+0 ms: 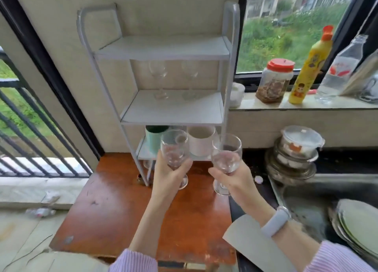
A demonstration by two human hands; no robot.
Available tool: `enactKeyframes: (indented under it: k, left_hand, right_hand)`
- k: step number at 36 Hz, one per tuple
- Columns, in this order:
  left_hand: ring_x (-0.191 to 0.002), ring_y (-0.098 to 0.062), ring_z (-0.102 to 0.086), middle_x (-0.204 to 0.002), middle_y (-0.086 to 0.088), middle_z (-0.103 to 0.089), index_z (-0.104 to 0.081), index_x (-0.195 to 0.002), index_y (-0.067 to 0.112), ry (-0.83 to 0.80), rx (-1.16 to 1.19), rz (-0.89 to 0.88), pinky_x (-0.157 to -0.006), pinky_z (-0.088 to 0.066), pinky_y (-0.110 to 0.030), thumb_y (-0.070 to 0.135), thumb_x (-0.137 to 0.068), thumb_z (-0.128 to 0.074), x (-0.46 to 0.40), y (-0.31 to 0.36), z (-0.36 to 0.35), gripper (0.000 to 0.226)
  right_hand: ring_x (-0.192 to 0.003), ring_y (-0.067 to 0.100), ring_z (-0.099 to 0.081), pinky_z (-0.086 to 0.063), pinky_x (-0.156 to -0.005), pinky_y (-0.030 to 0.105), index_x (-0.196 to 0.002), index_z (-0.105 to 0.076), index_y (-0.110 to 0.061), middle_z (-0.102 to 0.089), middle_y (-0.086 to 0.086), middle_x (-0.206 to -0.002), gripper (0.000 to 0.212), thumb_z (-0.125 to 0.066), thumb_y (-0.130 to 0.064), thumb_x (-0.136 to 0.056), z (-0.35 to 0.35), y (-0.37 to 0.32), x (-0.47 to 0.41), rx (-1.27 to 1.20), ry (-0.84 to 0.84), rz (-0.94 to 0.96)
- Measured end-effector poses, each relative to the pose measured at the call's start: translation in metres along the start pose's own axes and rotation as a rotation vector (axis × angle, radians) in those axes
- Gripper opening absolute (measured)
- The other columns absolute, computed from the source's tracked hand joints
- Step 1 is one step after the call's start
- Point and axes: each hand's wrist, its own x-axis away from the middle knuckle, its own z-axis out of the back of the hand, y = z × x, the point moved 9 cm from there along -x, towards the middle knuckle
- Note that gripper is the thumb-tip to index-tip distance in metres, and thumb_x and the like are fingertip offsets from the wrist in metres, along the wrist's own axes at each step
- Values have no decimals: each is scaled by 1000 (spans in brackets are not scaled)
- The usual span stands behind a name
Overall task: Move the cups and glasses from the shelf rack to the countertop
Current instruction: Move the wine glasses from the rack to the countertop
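1. Two glasses are held upright over the wooden countertop (114,206) in front of the rack (173,112) — the left glass (173,149) and the right glass (226,155), side by side, apart.
2. Bare wood is seen below and left of them; the sink (306,194) edge lies to the right.
3. The left hand (169,175) is wrapped around its bowl from below, fingers clamped; the right hand (231,178) likewise.
4. Two more glasses (158,77) are left on the middle shelf — cups (201,140) on the lowest.
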Motion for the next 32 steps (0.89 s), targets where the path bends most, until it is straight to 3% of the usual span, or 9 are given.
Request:
enactKeyframes:
  k: [2, 5, 7, 10, 13, 16, 21, 25, 32]
  left_hand:
    - [-67, -8, -62, -81, 0, -63, -54, -104, 15, -56, -22, 69, -62, -49, -19, 12, -75, -73, 24, -20, -27, 35]
    - [-85, -3, -62, -97, 3, -64, -53, -108, 24, -143, -82, 98, -71, -47, -9, 14, -75, -74, 55, -32, -76, 40]
    - [-89, -10, -62, -99, 0, -63, -53, -107, 25, -225, -109, 103, -70, -47, -11, 14, -75, -73, 74, -33, -119, 39]
    - [-80, -19, -60, -88, -6, -59, -50, -92, 34, -369, -115, 83, -68, -47, -21, 13, -75, -73, 104, -19, -198, 35]
    - [-84, -1, -58, -96, 2, -59, -50, -88, 40, -515, -85, 15, -73, -45, -13, 16, -73, -75, 141, 8, -285, 37]
    - [-81, 0, -57, -95, 3, -59, -53, -91, 36, -675, -23, -13, -73, -46, -15, 25, -67, -74, 192, 42, -382, 34]
    - [-84, -4, -60, -95, 3, -62, -54, -92, 31, -891, 71, -81, -75, -48, -18, 12, -72, -76, 272, 91, -517, 35]
    - [-70, 6, -58, -86, 8, -62, -56, -94, 23, -1058, 165, -131, -63, -47, -10, 9, -71, -76, 351, 138, -622, 34]
    - [-81, 1, -58, -88, 12, -60, -51, -89, 33, -1314, 215, -181, -75, -47, -18, 27, -64, -74, 472, 197, -764, 35]
  right_hand:
    - [-67, 45, -55, -52, -56, 37, -101, -57, -13, -60, 30, -80, 28, -70, -8, -78, 25, 24, 28, 57, 20, -73]
    - [-63, 10, -61, -48, -60, 19, -97, -58, -9, -64, -5, -67, 26, -73, -9, -75, 77, 44, 67, 104, 114, -132]
    - [-53, -1, -55, -43, -53, 11, -93, -57, -7, -61, -13, -59, 24, -72, -4, -75, 118, 49, 92, 93, 186, -161]
    - [-46, -1, -51, -41, -46, 10, -94, -54, -3, -60, -12, -54, 25, -70, 1, -75, 189, 47, 131, 81, 310, -187]
    - [-57, 3, -57, -44, -57, 14, -94, -56, -4, -62, -10, -63, 28, -74, -3, -73, 270, 33, 177, 145, 454, -171]
    - [-54, 4, -57, -42, -60, 24, -97, -55, -7, -62, -11, -56, 32, -75, -6, -72, 360, 17, 236, 174, 586, -162]
    - [-70, -7, -62, -44, -64, 5, -101, -55, -8, -63, -3, -82, 34, -73, -4, -73, 477, -26, 326, 240, 791, -75]
    - [-70, -4, -59, -44, -66, 8, -93, -53, -25, -60, -3, -82, 32, -72, -6, -75, 565, -61, 408, 294, 960, -36]
    - [-78, 11, -57, -46, -73, 23, -103, -52, -22, -58, -2, -85, 33, -71, -15, -76, 680, -98, 539, 362, 1273, -24]
